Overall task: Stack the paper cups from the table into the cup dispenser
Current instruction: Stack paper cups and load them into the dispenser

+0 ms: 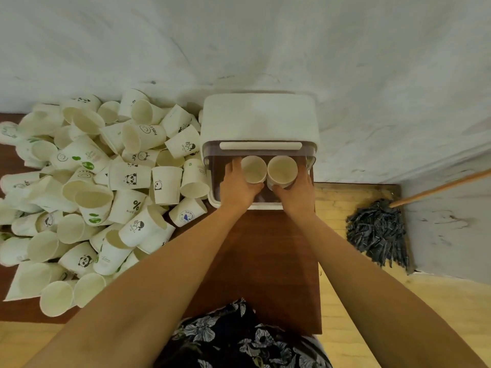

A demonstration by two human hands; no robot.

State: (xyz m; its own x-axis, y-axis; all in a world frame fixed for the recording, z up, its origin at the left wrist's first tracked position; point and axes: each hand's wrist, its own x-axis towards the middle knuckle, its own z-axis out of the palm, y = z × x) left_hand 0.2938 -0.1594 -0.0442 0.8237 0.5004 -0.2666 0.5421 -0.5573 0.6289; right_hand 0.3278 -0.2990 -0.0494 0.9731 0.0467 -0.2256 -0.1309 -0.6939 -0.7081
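Lowering two cups: left hand (239, 187) gripped left cup (253, 170), right hand (295, 193) gripped right cup (282, 170), both w/in cup dispenser (259, 120); advised keeping upright, rims level, seating squarely.

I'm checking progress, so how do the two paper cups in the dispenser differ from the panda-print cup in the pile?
The two white paper cups stand upright, mouths up, inside the white plastic cup dispenser; the panda-print white paper cup stands mouth down on the brown table. The left hand and right hand hold the dispenser pair; nothing holds the panda cup. All look like the same kind of cup.
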